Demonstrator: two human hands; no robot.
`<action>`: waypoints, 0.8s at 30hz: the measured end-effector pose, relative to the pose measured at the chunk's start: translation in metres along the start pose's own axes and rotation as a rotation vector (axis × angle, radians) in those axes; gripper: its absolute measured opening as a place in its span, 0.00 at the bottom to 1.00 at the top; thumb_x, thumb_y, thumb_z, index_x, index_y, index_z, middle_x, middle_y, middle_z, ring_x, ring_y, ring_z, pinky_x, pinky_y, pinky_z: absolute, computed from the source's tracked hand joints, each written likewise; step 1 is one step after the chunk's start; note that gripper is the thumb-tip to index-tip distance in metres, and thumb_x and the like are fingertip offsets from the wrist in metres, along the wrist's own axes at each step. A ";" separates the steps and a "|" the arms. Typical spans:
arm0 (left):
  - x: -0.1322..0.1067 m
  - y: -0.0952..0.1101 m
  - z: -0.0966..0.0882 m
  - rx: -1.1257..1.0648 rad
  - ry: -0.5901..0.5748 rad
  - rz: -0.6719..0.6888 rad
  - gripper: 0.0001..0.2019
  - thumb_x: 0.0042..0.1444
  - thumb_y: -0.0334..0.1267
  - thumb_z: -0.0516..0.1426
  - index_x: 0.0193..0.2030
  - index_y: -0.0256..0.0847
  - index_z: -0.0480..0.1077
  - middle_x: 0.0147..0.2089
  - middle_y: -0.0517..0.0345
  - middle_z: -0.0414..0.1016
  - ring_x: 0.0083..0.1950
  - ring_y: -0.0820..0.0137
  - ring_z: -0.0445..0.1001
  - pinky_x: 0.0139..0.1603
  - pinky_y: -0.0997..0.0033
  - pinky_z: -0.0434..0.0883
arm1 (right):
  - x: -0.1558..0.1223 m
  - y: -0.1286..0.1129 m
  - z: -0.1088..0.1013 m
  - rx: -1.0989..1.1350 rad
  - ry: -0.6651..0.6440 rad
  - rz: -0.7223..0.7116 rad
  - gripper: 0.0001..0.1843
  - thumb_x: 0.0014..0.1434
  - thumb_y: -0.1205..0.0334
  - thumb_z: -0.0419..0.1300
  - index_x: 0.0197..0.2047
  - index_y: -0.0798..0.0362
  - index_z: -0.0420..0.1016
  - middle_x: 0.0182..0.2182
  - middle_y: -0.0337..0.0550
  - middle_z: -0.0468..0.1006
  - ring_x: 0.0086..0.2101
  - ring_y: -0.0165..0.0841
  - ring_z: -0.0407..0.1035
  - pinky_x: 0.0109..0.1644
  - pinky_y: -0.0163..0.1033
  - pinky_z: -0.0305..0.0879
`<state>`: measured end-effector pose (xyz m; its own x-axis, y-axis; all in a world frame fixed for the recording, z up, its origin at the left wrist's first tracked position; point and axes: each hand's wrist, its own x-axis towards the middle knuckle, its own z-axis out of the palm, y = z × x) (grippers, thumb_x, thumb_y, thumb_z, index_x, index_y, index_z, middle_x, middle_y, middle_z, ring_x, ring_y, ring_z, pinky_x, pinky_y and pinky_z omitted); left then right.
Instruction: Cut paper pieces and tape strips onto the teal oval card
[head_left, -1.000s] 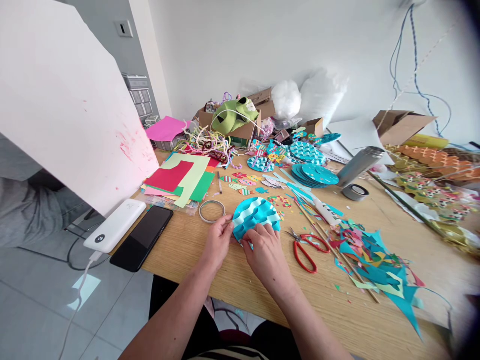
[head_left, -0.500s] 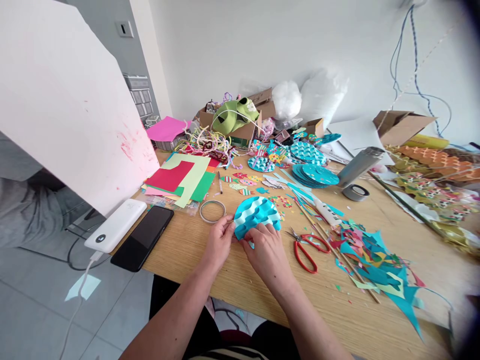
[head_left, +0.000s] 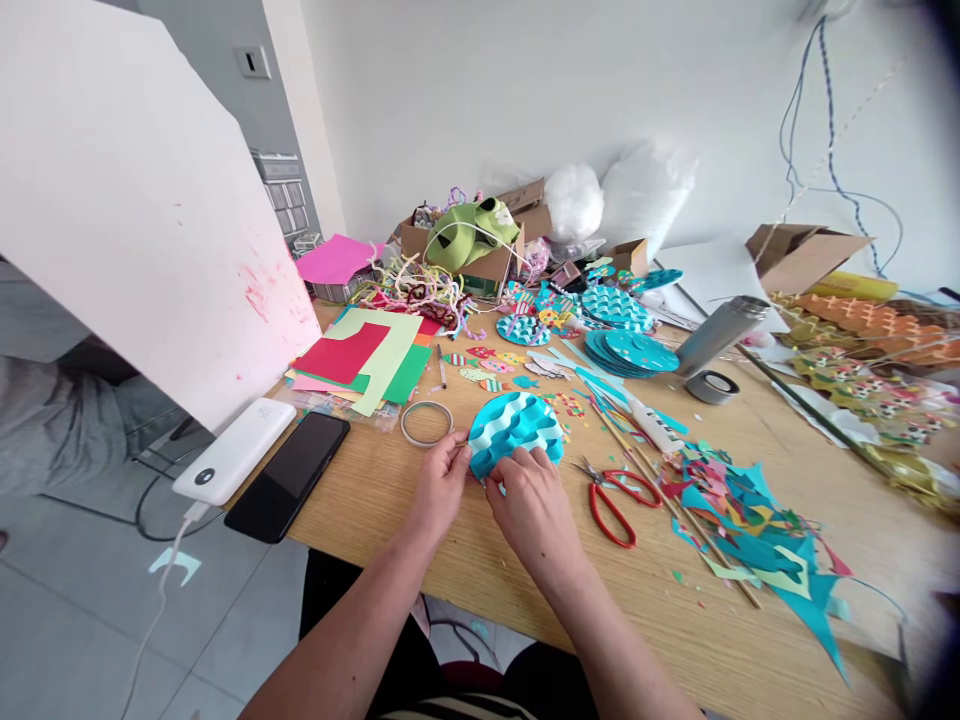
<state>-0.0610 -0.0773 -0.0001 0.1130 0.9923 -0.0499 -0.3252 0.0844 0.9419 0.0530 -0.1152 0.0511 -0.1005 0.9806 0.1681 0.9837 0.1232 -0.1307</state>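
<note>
We see the left hand (head_left: 442,478) pinching the left edge of a blue disc (head_left: 516,420) between thumb and fingers. The right hand (head_left: 531,505) curls over the disc's near edge; we cannot tell whether it pinches or only presses. The disc lies just ahead of both hands, tilted, its wavy strips running roughly left to right; being round, it shows no clear long axis. Neither hand is nearer: both touch it. A tape ring (head_left: 403,424) sits left of it, scissors (head_left: 603,479) right, paper fish (head_left: 495,366) beyond. Compared with half a second earlier, we find hands and disc almost unmoved; the floor's light patch (head_left: 187,567) has changed shape.
</note>
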 end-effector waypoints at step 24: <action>0.001 0.009 -0.006 -0.240 0.074 -0.193 0.18 0.40 0.42 0.65 0.40 0.39 0.74 0.31 0.58 0.78 0.27 0.72 0.73 0.27 0.73 0.70 | -0.003 0.087 -0.024 0.853 0.181 0.355 0.20 0.57 0.49 0.54 0.43 0.54 0.77 0.38 0.49 0.78 0.36 0.37 0.71 0.39 0.41 0.66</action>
<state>-0.0691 -0.0755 0.0065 0.1287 0.9590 -0.2526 -0.5172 0.2822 0.8080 0.1423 -0.1108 0.0623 0.2797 0.9524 0.1210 0.5037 -0.0383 -0.8630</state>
